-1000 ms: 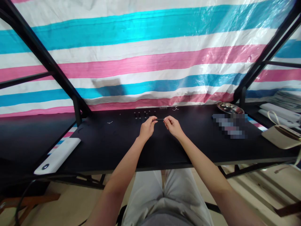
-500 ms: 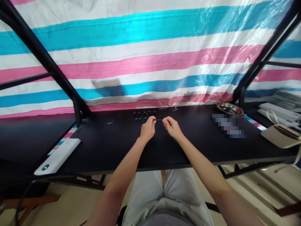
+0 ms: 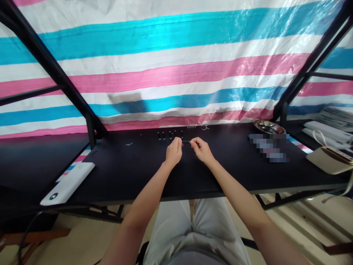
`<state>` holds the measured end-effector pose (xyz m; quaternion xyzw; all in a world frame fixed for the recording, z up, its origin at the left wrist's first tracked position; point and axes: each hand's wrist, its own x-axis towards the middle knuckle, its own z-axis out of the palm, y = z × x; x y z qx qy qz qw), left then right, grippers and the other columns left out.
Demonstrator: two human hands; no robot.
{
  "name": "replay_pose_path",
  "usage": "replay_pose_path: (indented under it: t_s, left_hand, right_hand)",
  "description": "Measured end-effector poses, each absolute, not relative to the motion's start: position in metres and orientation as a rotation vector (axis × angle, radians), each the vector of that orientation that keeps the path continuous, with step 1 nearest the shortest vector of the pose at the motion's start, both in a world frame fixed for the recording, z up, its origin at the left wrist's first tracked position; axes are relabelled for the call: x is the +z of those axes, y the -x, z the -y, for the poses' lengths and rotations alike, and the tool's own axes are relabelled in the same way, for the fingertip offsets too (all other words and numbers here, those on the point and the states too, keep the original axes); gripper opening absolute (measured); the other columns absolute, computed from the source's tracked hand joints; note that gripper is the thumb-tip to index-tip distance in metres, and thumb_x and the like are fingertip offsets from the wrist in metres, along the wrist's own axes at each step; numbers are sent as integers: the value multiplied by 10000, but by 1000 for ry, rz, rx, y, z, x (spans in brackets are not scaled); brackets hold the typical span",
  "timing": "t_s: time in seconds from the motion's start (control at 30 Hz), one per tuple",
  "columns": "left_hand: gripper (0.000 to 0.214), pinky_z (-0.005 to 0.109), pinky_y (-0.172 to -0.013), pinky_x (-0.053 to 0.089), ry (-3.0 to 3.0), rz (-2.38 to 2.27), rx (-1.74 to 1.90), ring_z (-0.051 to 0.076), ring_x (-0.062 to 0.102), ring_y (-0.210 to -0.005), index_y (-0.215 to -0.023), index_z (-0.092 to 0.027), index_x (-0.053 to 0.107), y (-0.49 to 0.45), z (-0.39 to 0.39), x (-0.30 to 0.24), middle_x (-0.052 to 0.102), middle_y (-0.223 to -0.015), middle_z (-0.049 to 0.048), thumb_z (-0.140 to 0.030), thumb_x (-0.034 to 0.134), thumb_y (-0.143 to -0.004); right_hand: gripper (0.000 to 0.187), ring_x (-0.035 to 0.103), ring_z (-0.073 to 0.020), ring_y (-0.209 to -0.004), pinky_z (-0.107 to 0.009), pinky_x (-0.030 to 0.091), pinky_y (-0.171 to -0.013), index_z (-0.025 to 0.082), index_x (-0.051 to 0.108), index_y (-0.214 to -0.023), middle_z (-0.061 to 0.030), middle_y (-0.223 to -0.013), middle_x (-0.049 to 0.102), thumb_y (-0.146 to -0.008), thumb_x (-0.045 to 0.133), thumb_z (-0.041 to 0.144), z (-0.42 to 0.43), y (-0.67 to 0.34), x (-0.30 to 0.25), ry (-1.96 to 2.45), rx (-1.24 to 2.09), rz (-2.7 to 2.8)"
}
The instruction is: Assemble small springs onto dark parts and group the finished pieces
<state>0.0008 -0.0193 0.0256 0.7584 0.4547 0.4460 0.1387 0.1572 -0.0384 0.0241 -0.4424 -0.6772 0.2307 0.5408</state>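
Observation:
Between my two hands is a short, thin black rod-shaped piece (image 3: 186, 141), held level just above the black table. My left hand (image 3: 174, 151) is closed on its left end, and my right hand (image 3: 201, 149) pinches its right end. The fingers cover both ends, so its exact kind cannot be made out. Just beyond my left hand stand several small dark pieces with light ends (image 3: 163, 135) in a loose row. Behind them, near the table's back edge, lies a row of tiny silvery pieces (image 3: 191, 127).
White thread-like scraps (image 3: 205, 127) lie at the back, with another scrap (image 3: 129, 144) at left. A shiny metal dish (image 3: 269, 127) sits at the back right. A white power-bank-like object (image 3: 68, 184) rests at the left edge, a beige bag (image 3: 327, 160) at far right. Striped sheeting hangs behind.
Almost nothing differs. Both hands keep their grip on the black piece, with only a very slight shift of the left fingers.

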Motion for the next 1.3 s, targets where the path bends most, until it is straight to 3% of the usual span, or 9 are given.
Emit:
replay_pose_path:
  t_s: [0.2,0.63,0.83,0.97,1.13,1.3]
  left_hand:
    - [421,222,-564,378,-2078,-1291,1283,93,477,-502,-633,-183,458,-1,17,27,503,-553,-14,-392,236,-923]
    - [555,207,-441,360,-1738,-1281,1287,71,417,-340,-495,-172,420,-4,17,25,446,-395,-29,-534,258,-883]
    - [454,193,-467,364,-1884,-1215,1264,64,430,-381,-610,-175,471,-4,17,24,482,-477,-38,-479,290,-895]
    - [297,183,-493,370,-1995,-1162,1286,57,465,-447,-792,-181,506,-5,15,21,568,-659,-22,-420,358,-887]
    - [188,186,-520,377,-2073,-1120,1327,46,452,-468,-949,-187,497,-6,14,16,581,-808,0,-344,437,-865]
    - [168,188,-543,375,-2132,-1104,1346,50,425,-472,-931,-189,508,-4,13,15,551,-740,-25,-334,465,-856]
  right_hand:
    - [297,444,-115,-538,-243,345,-520,201,516,-750,-1,-653,514,-852,431,466,37,-156,23,1064,568,1629]
    - [206,481,-81,-520,-226,392,-511,201,488,-809,18,-701,524,-832,482,405,33,-159,19,954,758,1577]
    - [253,484,-74,-454,-220,371,-452,205,478,-827,16,-713,576,-853,410,448,36,-157,21,938,964,1487]
    - [305,475,-84,-421,-215,331,-404,195,492,-860,21,-636,562,-854,379,477,33,-159,19,878,1047,1390]
    - [315,446,-76,-401,-217,332,-411,195,491,-786,39,-565,525,-812,477,509,32,-160,19,953,914,1390]
    - [328,439,-72,-415,-213,333,-417,197,489,-777,50,-549,501,-783,522,523,31,-159,18,972,836,1396]
